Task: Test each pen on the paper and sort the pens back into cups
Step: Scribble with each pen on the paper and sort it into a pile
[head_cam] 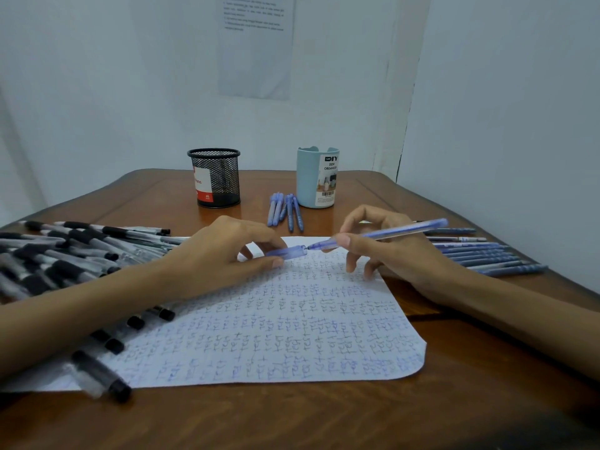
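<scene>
Blue pen (389, 231) hangs just above the scribbled paper (276, 336), pinched near its tip in the right hand (389, 254) grip. The left hand (220, 254) pinches the cap (287, 252), its mouth facing the nib, apparently for capping or uncapping. The mesh cup (216, 180) and pale blue cup (316, 186) wait behind.

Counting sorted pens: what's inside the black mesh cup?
The black mesh cup shows no pens above its rim; through the mesh only a red-and-white label. Its bottom is dark.
</scene>
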### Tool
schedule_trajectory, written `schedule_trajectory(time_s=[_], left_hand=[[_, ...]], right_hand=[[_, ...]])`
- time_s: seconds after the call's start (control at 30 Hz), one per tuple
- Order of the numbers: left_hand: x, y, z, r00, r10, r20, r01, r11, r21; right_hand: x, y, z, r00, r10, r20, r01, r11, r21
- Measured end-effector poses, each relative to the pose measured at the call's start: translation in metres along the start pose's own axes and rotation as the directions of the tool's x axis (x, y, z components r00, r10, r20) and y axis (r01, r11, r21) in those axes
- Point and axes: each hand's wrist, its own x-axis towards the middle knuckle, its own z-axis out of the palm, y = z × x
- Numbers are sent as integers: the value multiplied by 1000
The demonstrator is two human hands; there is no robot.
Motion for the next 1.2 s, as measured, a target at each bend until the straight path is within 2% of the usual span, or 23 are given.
schedule_trajectory(time_s=[0.23, 0.4, 0.53, 0.9, 0.97, 1.07, 1.13, 1.2], left_hand=[[-2, 5, 0, 997, 73, -35, -74, 997, -7], [-2, 14, 0, 977, 169, -133, -175, 984, -33], [-3, 23, -1, 952, 234, -196, -234, 972, 22], [-2, 17, -1, 935, 304, -180, -299, 953, 57], [0, 17, 0, 950, 257, -177, -261, 965, 3], [3, 18, 5, 984, 83, -159, -97, 992, -85], [1, 12, 9, 999, -33, -42, 31, 998, -47], [0, 6, 11, 982, -144, 121, 142, 989, 29]], right_hand=[[-3, -5, 5, 995, -65, 74, 68, 997, -42], [-4, -8, 9, 988, -143, 62, 142, 990, 15], [-8, -12, 12, 975, -205, 91, 201, 978, 45], [-11, -12, 13, 946, -278, 165, 282, 959, -2], [-9, -13, 12, 961, -235, 145, 233, 972, 30], [3, -14, 5, 978, -209, -3, 209, 975, 72], [20, -15, 1, 964, -246, -97, 251, 967, 49], [43, -14, -2, 942, -305, -140, 294, 951, -95]])
